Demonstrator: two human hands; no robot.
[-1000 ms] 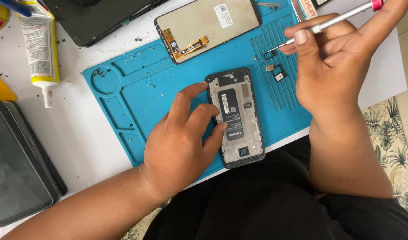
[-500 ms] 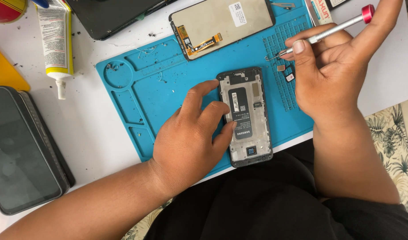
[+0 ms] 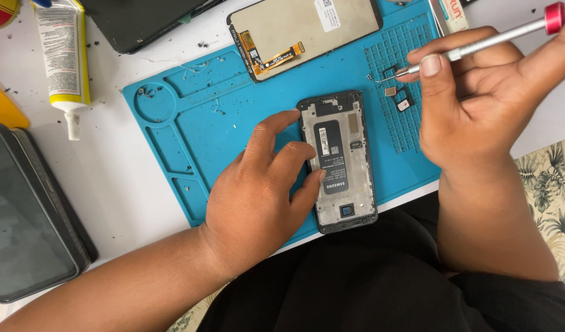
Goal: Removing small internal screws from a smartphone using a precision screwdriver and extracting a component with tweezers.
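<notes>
Head view, the only one supplied: an opened phone body lies lengthwise on a blue repair mat, its lower end at the mat's near edge by the person's lap. The left hand rests flat beside it, fingers spread moderately and fingertips pressing its left side, gripping nothing; the contact appears meant to stop the body sliding. The right hand is closed in a pencil grip around a slim silver screwdriver with a red cap; its tip sits over the mat's gridded section, just beside several small loose parts, a placement that seems to keep tiny pieces from rolling. Whether the tip touches a part cannot be told. A detached screen panel lies face down at the mat's far edge, well apart from the phone body. Left of the mat, on the white table, stand a glue tube and a dark tablet-like device at the table's left edge. Open mat surface remains to the left of the left hand; the right side is crowded.
</notes>
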